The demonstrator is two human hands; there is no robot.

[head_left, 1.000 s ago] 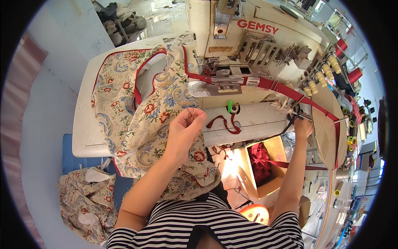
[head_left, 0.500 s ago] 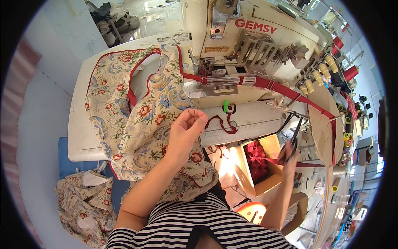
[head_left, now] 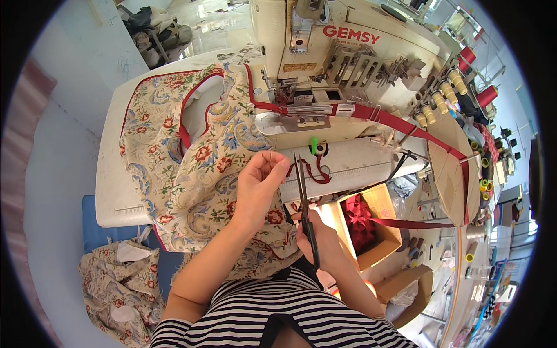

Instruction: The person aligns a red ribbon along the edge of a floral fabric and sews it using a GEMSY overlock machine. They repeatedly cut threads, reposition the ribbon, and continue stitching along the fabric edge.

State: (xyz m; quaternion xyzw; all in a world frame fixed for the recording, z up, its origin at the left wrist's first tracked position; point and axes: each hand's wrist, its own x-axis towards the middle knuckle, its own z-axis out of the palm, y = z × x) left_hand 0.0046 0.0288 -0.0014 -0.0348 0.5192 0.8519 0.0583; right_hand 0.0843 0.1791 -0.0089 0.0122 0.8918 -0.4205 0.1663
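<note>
My left hand (head_left: 259, 187) is raised over the floral fabric piece (head_left: 203, 153), its fingers curled into a pinch. Anything between those fingertips is too small to make out. Just right of it, my right hand (head_left: 325, 242) grips a pair of black scissors (head_left: 304, 203), the blades slightly apart and pointing away from me beside the left fingertips. Red binding edges the patterned fabric, which lies across the white machine bed and hangs over its near edge. A dark red binding tape (head_left: 394, 122) runs from the right into the sewing machine's folder (head_left: 310, 110).
The sewing machine (head_left: 354, 35) fills the far side. A cardboard box (head_left: 380, 249) of red tape stands below, right of the bed. Thread cones (head_left: 447, 93) line the right. Another floral piece (head_left: 119, 284) hangs at lower left. A dark red scrap (head_left: 316, 173) lies on the bed.
My right hand has come in from the right with the scissors, bringing their blades beside my left hand. The left hand keeps its pinch, almost in place.
</note>
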